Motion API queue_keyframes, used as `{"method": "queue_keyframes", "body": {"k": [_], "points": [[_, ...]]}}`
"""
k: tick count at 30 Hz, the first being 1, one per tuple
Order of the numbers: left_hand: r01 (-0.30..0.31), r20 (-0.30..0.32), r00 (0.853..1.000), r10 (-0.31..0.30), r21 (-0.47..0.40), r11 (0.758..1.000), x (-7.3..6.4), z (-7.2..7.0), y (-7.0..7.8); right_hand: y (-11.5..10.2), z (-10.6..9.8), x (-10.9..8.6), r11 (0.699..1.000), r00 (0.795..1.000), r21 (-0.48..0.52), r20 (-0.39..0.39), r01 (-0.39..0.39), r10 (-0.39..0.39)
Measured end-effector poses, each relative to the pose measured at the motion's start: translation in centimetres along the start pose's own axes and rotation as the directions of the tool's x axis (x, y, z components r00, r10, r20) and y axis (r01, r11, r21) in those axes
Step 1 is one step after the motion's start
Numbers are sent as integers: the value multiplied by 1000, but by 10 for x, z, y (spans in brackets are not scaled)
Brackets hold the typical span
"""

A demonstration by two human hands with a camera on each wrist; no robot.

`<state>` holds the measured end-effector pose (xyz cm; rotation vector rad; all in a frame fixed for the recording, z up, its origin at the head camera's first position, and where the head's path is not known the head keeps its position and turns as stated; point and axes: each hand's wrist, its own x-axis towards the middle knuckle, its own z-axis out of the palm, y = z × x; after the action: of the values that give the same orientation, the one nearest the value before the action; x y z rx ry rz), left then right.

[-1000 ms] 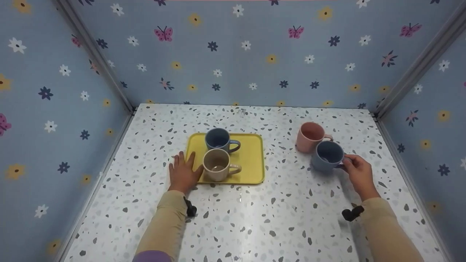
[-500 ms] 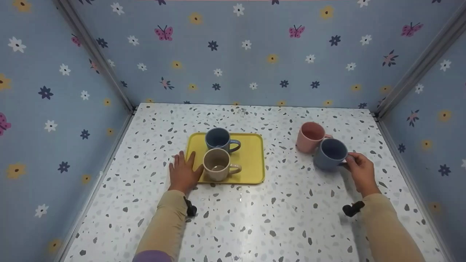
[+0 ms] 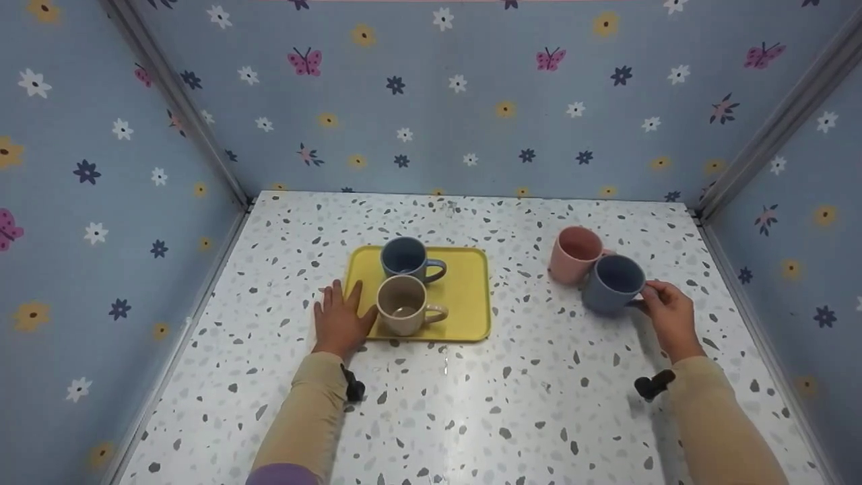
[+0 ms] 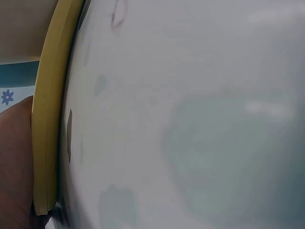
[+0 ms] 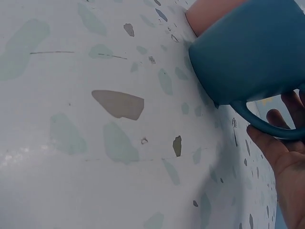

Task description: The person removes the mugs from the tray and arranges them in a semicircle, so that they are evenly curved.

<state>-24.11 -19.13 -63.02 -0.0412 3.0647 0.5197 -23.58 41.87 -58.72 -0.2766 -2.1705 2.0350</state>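
My right hand (image 3: 670, 320) pinches the handle of a blue-grey mug (image 3: 611, 296) at the table's right side. In the right wrist view, the fingers and thumb close on that handle, and the mug's side (image 5: 248, 52) faces the camera. Right behind it stands a pink mug (image 3: 567, 264), its handle partly hidden. Spread flat, my left hand (image 3: 340, 325) rests over the left edge of a yellow tray (image 3: 465, 289). Its thumb points to a beige mug (image 3: 403, 316) on the tray. Another blue mug (image 3: 404, 258) stands just behind the beige one, handle to the right.
The speckled white table (image 3: 505, 377) is enclosed by blue flowered panels (image 3: 458, 121) at the back and both sides. Grey metal rails (image 3: 178, 101) run along the corners. Table surface separates the tray from the two mugs on the right.
My right hand has shifted the blue-grey mug slightly right and away from me, then nearly stopped. The left hand, tray and other mugs have stayed put.
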Motion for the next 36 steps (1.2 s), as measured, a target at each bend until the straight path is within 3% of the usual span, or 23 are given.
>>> {"method": "queue_keyframes", "body": {"k": [9, 20, 29, 36], "points": [[14, 21, 1000, -14, -9, 1000, -1, -2, 3, -3, -1, -1, 1000, 1000, -16, 0, -24, 24], [11, 18, 1000, -11, -11, 1000, -2, -3, 3, -25, -7, -3, 986, 990, 107, 66, -131, 124], [13, 8, 1000, -13, -7, 1000, -3, -3, 3, -63, 10, 0, 994, 1000, 111, 15, -10, 9], [12, 19, 1000, -12, -16, 1000, -2, -3, 3, -74, 25, 18, 993, 995, 57, 14, 101, -102]]}}
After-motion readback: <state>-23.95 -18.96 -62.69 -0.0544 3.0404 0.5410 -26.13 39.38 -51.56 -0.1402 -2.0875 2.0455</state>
